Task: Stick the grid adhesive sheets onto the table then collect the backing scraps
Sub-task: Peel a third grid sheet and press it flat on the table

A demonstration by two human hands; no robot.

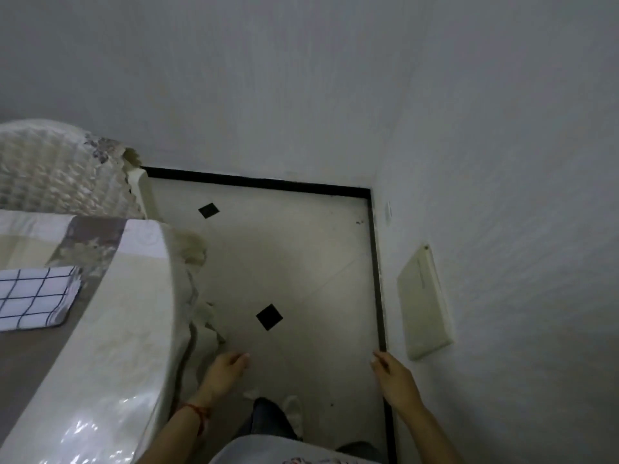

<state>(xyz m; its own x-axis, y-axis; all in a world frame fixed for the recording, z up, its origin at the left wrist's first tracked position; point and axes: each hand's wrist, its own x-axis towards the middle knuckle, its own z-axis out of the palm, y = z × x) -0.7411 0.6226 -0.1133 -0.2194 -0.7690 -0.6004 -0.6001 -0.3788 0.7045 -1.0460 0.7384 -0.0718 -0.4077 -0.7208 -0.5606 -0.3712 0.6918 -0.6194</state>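
A stack of white grid adhesive sheets (pixel 33 298) with dark blue lines lies on the table (pixel 110 329) at the left edge of the view. My left hand (pixel 226 370) hangs over the floor beside the table's rim, fingers loosely curled, holding nothing. Further right, near the wall, my right hand (pixel 395 380) is held low with relaxed fingers and is empty too. Both hands are well away from the sheets. I see no backing scraps.
A wicker chair (pixel 57 172) with a floral cushion stands behind the table. The pale tiled floor (pixel 294 262) with black diamond insets runs ahead to white walls. A beige panel (pixel 423 303) is mounted low on the right wall. My legs and a shoe show below.
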